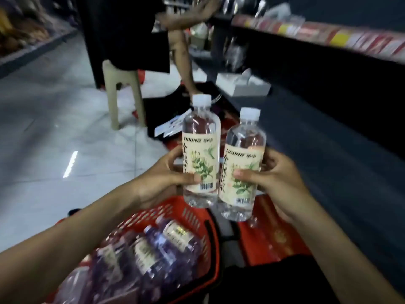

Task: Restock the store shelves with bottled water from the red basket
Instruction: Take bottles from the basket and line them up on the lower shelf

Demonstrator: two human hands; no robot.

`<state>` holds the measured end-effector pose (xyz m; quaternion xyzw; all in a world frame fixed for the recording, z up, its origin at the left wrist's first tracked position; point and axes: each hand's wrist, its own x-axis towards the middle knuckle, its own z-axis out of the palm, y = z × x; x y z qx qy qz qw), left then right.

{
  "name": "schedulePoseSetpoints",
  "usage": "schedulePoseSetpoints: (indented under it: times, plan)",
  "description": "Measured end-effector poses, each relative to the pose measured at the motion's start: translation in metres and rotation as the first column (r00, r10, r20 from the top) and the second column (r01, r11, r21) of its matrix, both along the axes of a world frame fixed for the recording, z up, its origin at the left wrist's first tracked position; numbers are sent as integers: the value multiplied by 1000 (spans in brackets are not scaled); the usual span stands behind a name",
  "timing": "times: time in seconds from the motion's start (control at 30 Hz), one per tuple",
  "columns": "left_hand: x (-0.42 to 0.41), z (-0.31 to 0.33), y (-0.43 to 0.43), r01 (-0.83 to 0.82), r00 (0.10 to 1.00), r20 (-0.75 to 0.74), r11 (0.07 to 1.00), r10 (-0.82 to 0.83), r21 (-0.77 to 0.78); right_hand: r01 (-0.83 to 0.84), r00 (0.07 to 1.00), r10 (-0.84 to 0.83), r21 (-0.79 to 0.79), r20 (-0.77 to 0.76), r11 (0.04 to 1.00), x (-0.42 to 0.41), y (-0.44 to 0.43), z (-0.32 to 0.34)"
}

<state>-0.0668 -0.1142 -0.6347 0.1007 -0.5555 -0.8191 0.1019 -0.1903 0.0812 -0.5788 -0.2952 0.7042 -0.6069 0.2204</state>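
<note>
My left hand [162, 183] grips a clear water bottle [200, 137] with a white cap and a cream leaf-print label, held upright. My right hand [278, 178] grips a second, matching bottle [243, 150] just to its right, almost touching the first. Both bottles hang above the red basket [192, 216], which sits on the floor below my forearms and holds several more bottles [153, 249] lying on their sides. The dark lower shelf [328, 137] runs along the right, level with the raised bottles.
Another person stands ahead by a beige plastic stool [125, 93], reaching an arm toward the upper shelf [328, 34] with red and yellow price tags. White boxes [243, 84] lie on the lower shelf farther back. Red cartons [274, 227] sit under the shelf. Tiled aisle floor opens left.
</note>
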Motion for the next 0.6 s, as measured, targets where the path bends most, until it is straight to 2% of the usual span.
schedulePoseSetpoints:
  times: [0.1, 0.3, 0.4, 0.6]
  plan:
    - [-39, 46, 32, 51, 996, -75, 996, -57, -72, 64, 994, -64, 5, -91, 998, -10, 43, 53]
    - [-116, 141, 105, 233, 929, -247, 955, -274, -184, 314, 922, -320, -61, -217, 947, -23, 133, 135]
    - [-152, 177, 141, 300, 878, -306, 922, -367, -247, 425, 866, -438, -106, -243, 899, -24, 175, 165]
    - [-206, 241, 224, 434, 741, -391, 833, -547, -344, 634, 691, -645, -154, -326, 758, -21, 252, 214]
